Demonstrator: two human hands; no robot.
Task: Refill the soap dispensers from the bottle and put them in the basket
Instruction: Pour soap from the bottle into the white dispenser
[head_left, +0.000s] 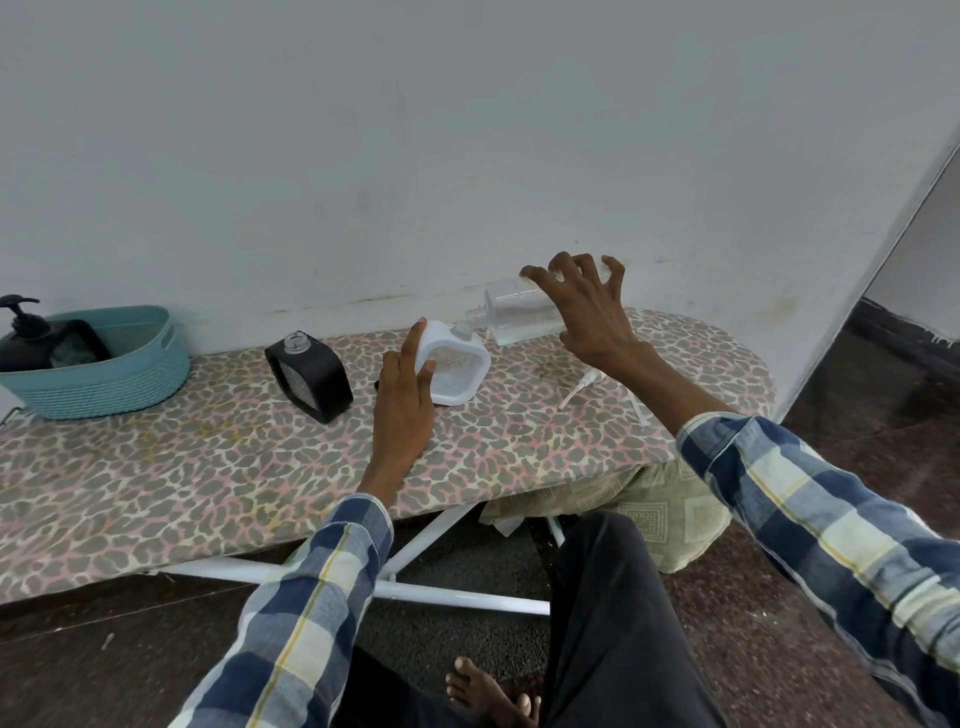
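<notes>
**Pouring from the clear bottle into the white dispenser**

The fingers of my right hand are curled like a claw over the base end of the clear bottle and hold it from above, tilted almost flat, with its threaded neck pointing to 9 o'clock and down to the open neck of the white dispenser. My left hand steadies this dispenser: the forefinger lies straight along its left edge and the thumb presses its front face, so it is braced more than gripped.

The dispenser stands at the middle of the desk, which is an ironing board with a spotted cover. At 9 o'clock of it stands the black dispenser, open and without pump. At far 9 o'clock is the blue basket, with one dark pump bottle already inside. A white pump lies at 3 o'clock, under my right wrist.

I judge the bottle is rigid, light and nearly empty, and probably slippery if soap is on it; a grip around the body would be safer than fingertips at the base. The dispenser looks light and easy to tip over on the soft cover, so I hold it low at its sides.
</notes>
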